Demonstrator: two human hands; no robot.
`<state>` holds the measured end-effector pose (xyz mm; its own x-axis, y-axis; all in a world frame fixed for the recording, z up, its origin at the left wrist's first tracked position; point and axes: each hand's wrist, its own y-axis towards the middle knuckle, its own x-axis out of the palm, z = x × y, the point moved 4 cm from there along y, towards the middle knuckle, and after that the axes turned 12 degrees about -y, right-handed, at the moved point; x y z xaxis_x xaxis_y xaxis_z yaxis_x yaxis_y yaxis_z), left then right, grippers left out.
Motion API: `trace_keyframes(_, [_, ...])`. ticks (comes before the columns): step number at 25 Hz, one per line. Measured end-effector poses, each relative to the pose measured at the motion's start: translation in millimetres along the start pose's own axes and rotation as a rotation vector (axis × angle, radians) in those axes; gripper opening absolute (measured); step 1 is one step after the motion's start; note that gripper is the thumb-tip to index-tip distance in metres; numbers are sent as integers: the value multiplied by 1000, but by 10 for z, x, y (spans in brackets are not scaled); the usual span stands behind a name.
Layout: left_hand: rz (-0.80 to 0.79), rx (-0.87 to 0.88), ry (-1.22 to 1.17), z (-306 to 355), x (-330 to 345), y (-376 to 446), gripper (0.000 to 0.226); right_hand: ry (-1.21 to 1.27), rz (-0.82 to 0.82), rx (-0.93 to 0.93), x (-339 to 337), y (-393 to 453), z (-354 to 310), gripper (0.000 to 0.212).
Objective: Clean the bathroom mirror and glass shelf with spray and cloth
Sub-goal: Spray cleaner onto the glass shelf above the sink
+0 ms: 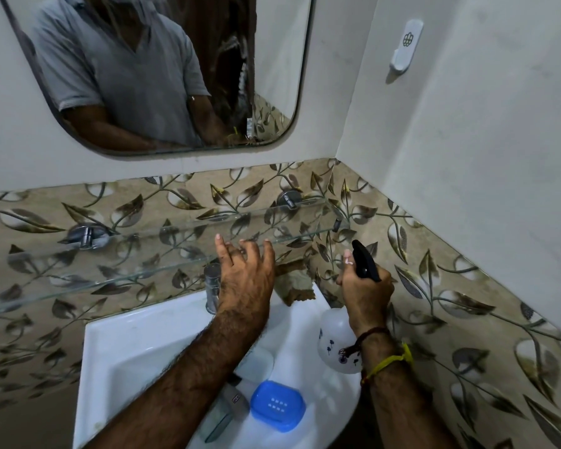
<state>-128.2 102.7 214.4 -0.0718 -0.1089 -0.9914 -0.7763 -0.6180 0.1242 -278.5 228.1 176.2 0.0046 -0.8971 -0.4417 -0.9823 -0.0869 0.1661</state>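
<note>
Glass shelf (162, 247) fixed along the leaf-patterned tiles under the mirror (162, 76), left hand (245, 280) spread with straight fingers at its front edge, right hand (365, 291) gripping the spray bottle (336, 338) over the sink (136, 338), brown cloth (293, 283) on the sink's back corner.

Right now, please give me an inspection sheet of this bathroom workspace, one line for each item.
Surface: glass shelf bare, on two chrome brackets.
Job's things: spray bottle held over the sink; brown cloth at the sink's back corner; mirror above.
Clutter: blue soap box and a tube on the sink rim.
Grippers: left hand open, fingers at the shelf edge; right hand grips the sprayer.
Cables: nothing seen.
Surroundings: leaf-pattern tiles, chrome tap, white wall hook.
</note>
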Motion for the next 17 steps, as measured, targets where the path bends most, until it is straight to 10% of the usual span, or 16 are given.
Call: trace_keyframes(17, [275, -153, -231, -653, 469, -430, 104, 49, -110, -228, 388, -587, -264, 28])
